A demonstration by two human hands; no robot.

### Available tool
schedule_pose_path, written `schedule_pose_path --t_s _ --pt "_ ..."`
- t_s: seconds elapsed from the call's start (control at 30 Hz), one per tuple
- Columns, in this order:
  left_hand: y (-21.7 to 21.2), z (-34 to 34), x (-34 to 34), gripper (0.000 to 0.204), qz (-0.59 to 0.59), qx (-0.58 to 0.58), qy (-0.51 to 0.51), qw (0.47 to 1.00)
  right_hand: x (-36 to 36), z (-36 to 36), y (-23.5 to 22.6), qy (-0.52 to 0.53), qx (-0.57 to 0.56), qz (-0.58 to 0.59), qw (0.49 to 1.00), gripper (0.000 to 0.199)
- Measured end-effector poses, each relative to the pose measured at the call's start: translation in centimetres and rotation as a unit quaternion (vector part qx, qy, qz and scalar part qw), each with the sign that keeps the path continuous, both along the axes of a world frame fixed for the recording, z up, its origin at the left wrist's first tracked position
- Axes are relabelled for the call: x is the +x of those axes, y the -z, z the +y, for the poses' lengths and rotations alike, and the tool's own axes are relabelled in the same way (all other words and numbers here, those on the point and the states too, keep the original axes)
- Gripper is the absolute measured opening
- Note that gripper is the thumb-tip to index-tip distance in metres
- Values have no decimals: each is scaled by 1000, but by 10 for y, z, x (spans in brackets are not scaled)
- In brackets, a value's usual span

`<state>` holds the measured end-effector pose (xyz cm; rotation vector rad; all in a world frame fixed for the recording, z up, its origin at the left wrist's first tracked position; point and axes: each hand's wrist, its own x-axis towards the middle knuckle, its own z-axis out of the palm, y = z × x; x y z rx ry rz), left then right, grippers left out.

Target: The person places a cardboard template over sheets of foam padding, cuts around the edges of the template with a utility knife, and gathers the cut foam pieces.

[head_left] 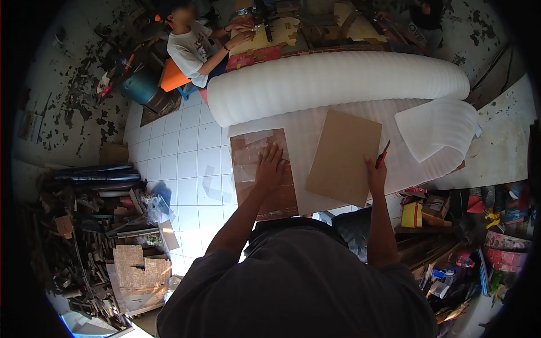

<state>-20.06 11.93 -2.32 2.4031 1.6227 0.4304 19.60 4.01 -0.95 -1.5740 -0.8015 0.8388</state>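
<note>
Head view: left hand (269,167) lies flat, fingers spread and released, on a taped brown cardboard piece (265,180) at the worktop's near-left edge, while the right hand (376,174), fingers clenched on a red-handled cutter (383,154), rests at the plain cardboard sheet (344,156) lying on white foam sheeting (360,129). Judged light, stiff yet creasable, the sheet is best held by its edges. A yellow package (412,214) sits low right among boxes; another person's hands work beyond the foam roll (338,84).
</note>
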Motion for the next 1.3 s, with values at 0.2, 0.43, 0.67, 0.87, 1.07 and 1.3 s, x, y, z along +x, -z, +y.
schedule_pose_path --t_s 0.2,0.43,0.67,0.87,1.07,1.3 --pt "0 15 41 57 16 -80 177 981 3 1 5 3 10 -5 1000 51" --pt "14 36 40 62 93 -23 149 984 -5 2 -7 2 16 5 1000 49" --pt "4 24 6 71 39 -26 -25 999 -3 -3 -5 13 -15 -1 1000 51" --pt "2 24 -49 75 68 -60 -194 977 -2 2 -4 7 -18 4 1000 51" --pt "1 22 -50 71 34 -29 -218 975 -2 0 -6 15 -8 -8 1000 44" --pt "5 31 25 56 12 -46 124 991 -1 0 -5 10 -16 8 1000 51"
